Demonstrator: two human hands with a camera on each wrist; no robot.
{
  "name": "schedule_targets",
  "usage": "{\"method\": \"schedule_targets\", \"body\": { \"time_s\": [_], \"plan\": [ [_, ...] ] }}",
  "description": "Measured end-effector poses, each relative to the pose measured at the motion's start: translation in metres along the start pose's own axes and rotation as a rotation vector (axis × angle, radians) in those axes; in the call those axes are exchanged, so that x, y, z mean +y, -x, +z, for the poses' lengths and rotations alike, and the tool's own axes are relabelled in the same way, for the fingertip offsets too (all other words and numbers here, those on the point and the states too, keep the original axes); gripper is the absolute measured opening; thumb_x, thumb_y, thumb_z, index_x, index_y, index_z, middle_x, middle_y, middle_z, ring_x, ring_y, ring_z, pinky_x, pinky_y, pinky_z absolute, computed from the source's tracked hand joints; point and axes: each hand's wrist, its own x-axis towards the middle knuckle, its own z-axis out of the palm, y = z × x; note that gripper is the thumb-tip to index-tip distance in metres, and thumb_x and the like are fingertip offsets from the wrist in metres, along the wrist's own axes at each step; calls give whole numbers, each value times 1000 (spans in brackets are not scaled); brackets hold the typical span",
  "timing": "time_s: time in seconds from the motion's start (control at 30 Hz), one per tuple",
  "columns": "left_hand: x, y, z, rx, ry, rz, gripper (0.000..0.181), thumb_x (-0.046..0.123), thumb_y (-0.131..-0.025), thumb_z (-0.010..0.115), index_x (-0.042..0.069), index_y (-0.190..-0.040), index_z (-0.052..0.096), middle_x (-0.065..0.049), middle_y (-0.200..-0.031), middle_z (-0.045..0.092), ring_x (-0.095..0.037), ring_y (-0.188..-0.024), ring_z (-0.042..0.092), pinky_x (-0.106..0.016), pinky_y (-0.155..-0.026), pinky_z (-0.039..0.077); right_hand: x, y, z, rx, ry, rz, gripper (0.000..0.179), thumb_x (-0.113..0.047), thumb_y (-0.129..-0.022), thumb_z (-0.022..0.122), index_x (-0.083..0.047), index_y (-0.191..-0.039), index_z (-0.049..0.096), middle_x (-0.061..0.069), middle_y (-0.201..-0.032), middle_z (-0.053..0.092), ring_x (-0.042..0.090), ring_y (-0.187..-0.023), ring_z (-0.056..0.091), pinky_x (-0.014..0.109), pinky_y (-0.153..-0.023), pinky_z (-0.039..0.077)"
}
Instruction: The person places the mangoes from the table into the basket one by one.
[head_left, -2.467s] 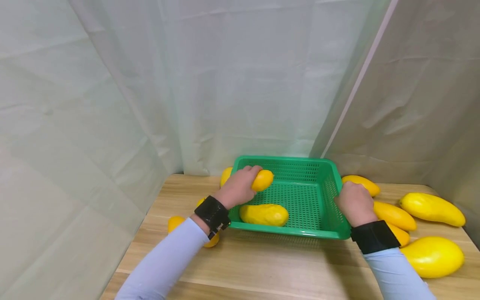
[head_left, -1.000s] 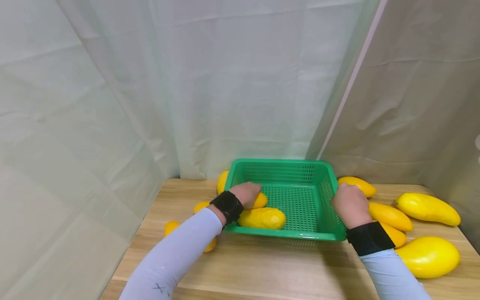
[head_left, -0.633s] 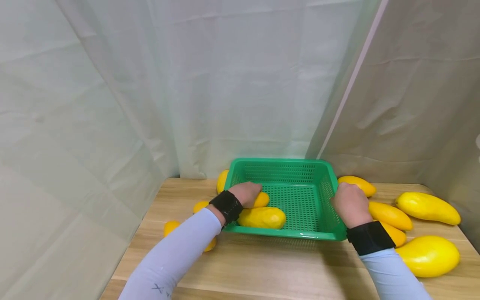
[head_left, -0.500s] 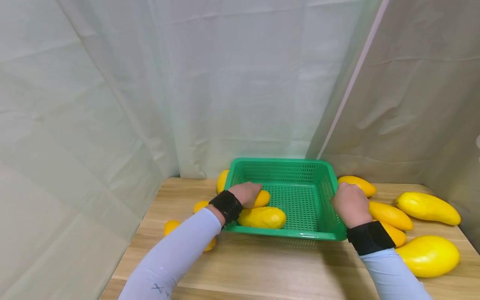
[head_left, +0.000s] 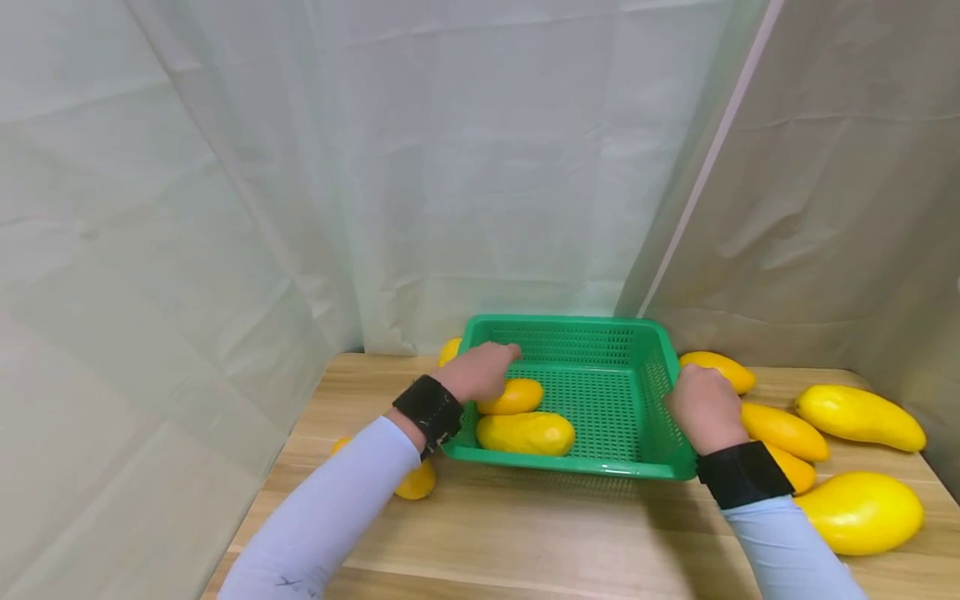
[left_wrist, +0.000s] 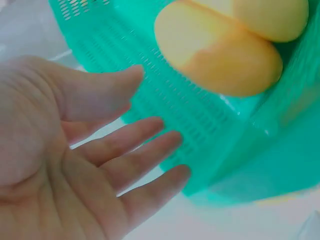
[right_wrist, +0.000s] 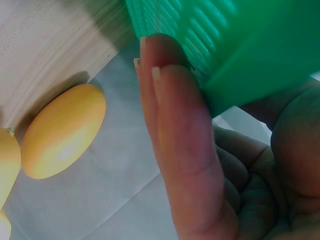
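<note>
A green plastic basket (head_left: 585, 468) stands on the table. Inside, at its left end, an orange-yellow mango (head_left: 519, 396) lies beside a longer yellow fruit, papaya-like (head_left: 525, 434). My left hand (head_left: 478, 372) hovers over the basket's left rim, just behind the mango. In the left wrist view its fingers (left_wrist: 145, 150) are spread and hold nothing, apart from the mango. My right hand (head_left: 705, 407) grips the basket's right rim, and in the right wrist view the fingers (right_wrist: 185, 130) lie along the outside of the wall with the thumb on the other side.
Right of the basket lie several fruits: mangoes (head_left: 784, 431) and larger yellow ones (head_left: 861, 417). More fruit sits on the left, including a mango (head_left: 416, 482) partly behind my left forearm and a yellow fruit (head_left: 449, 351) behind the rim. Pale curtains (head_left: 487, 167) enclose the table.
My left hand lowered the mango into the basket beside the yellow fruit, let it go, and has risen back to the left. The right hand keeps its grip on the rim.
</note>
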Motion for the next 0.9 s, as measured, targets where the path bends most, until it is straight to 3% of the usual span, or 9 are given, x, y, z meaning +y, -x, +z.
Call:
{"method": "schedule_targets", "body": {
  "time_s": [0.23,0.47,0.6,0.9],
  "plan": [
    [-21,13,-19,265,141,-17,55,12,-89,57,8,-140,37,-11,-140,47,-24,-120,51,-38,-97,46,1,-1,1,-15,-3,12,19,-10,-83,58,3,-71,52,14,-60,49,27,-54,48,31,-47,38],
    [-53,19,-23,472,387,-136,57,18,-91,56,6,-142,33,-15,-143,41,-31,-125,46,-46,-102,41,1,-2,0,-13,-8,15,17,-8,-81,56,2,-69,53,15,-60,49,28,-54,49,32,-46,39],
    [-71,18,-16,522,479,-201,59,23,-91,56,5,-141,33,-18,-143,41,-33,-129,42,-48,-103,39,1,-2,1,-18,-6,18,16,-8,-81,56,2,-69,53,15,-62,50,28,-55,49,32,-46,39],
    [-96,16,2,523,613,-302,68,30,-89,59,2,-142,29,-22,-145,36,-36,-131,38,-50,-105,37,1,-2,1,-17,-8,18,15,-7,-82,56,3,-71,54,15,-62,50,28,-55,49,31,-46,39]
  ]
}}
